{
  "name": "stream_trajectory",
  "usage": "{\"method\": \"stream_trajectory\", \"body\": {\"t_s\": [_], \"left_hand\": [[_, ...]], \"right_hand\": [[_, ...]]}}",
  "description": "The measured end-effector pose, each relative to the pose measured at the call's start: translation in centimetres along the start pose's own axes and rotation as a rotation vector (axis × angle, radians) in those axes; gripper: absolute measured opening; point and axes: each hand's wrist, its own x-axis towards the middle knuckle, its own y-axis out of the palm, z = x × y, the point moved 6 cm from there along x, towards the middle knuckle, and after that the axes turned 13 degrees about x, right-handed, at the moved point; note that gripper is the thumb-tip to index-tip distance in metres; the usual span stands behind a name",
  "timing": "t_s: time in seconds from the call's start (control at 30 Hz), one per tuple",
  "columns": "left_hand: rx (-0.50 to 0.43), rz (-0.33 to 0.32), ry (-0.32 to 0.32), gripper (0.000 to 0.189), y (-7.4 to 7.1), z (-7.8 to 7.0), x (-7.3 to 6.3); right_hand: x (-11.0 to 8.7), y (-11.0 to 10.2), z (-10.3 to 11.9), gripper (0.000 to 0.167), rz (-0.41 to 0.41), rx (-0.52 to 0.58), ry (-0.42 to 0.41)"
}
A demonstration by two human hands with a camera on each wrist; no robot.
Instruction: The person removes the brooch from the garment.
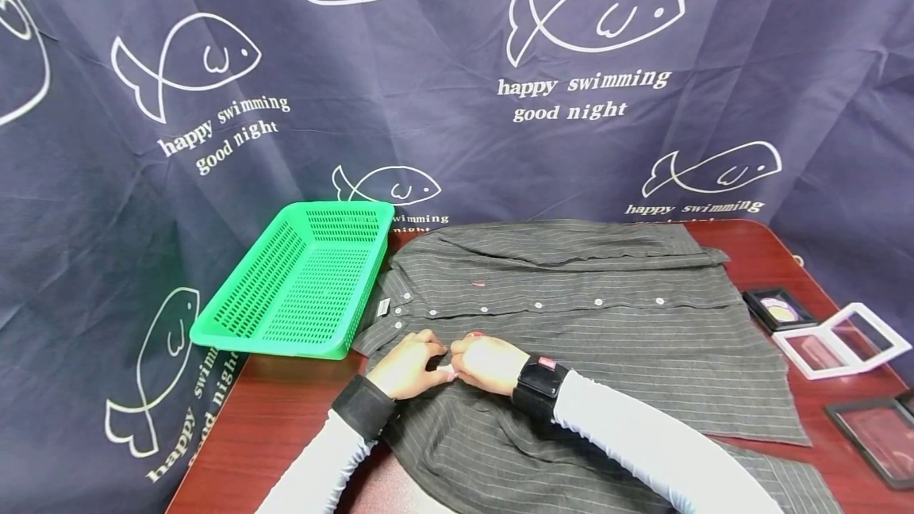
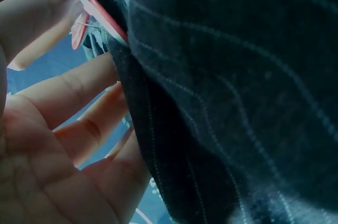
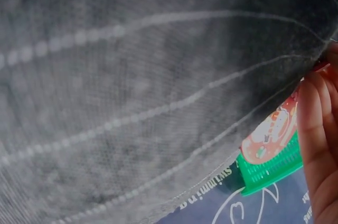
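Observation:
A dark grey pinstriped shirt (image 1: 607,355) lies spread on the table, its collar (image 1: 378,316) toward the left and a row of white buttons along its front. Just below the collar, my left hand (image 1: 408,365) pinches the cloth between thumb and finger, while other fingers rest against the fabric in the left wrist view. Beside it, my right hand (image 1: 491,365) pinches a flat red printed piece (image 3: 269,134) at the cloth. Its thin red-and-white edge (image 2: 103,15) shows in the left wrist view; fingers and fabric hide the rest, so its exact kind is unclear.
A green plastic basket (image 1: 278,347) stands at the table's left back. Along the right edge lie a small black case (image 1: 793,304), a white hinged case (image 1: 800,367) opened up and a dark framed case (image 1: 881,439). Behind hangs a blue curtain (image 1: 457,86) with white fish.

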Motion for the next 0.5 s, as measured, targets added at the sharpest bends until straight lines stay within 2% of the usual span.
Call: {"method": "stream_trajectory", "body": {"t_s": [0.17, 0.33, 0.5], "left_hand": [[-0.027, 0.011, 0.0, 0.039, 0.23, 0.36, 0.06], [-0.067, 0.026, -0.02, 0.043, -0.13, 0.31, 0.07], [-0.088, -0.004, -0.028, 0.042, -0.43, 0.32, -0.13]], "right_hand": [[-0.19, -0.03, -0.25, 0.016, 0.004, 0.023, 0.011], [-0.23, -0.48, -0.35, 0.014, -0.026, 0.043, 0.04], [-0.2, -0.86, -0.57, 0.01, -0.053, 0.11, 0.077]]}}
